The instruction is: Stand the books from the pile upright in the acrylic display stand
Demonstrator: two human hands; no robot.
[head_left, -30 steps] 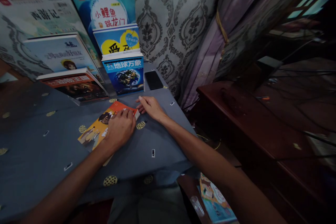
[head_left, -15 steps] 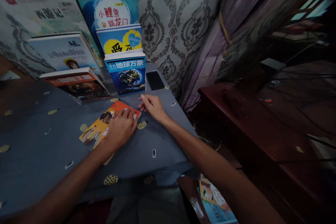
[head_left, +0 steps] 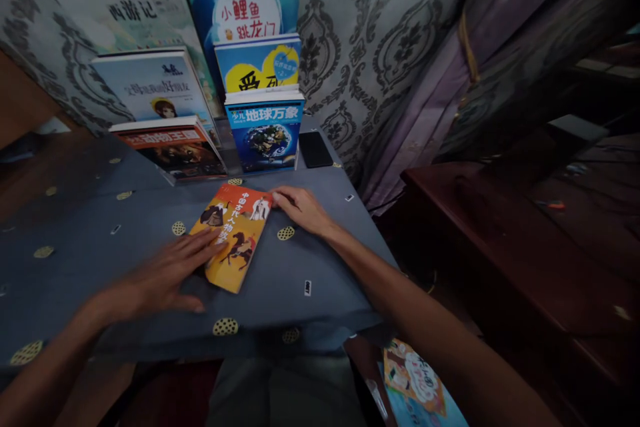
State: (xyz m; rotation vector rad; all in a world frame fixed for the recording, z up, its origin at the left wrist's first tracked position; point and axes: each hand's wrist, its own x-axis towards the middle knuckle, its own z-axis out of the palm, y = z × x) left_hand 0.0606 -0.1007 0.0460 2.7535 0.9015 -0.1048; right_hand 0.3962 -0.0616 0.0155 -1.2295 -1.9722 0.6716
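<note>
An orange and yellow paperback book lies flat on the cloth-covered table, its cover facing up with white Chinese characters, a horse and robed figures. My left hand is open, fingers stretched out, with the fingertips resting on the book's left side; the hand is slightly blurred. At the upper right corner of the same book, my right hand has its thumb and fingers closed on the edge. Its curled fingers are partly hidden beneath the hand.
Behind stand several upright books, among them a blue earth book and a lion book. A black phone lies beside them. Patterned curtain hangs behind. Right are a dark red cabinet and, lower, more books.
My left hand has slid left off the book's upper part, uncovering its cover. The book now lies more upright in view. My right hand has come onto its corner. The camera view has shifted.
</note>
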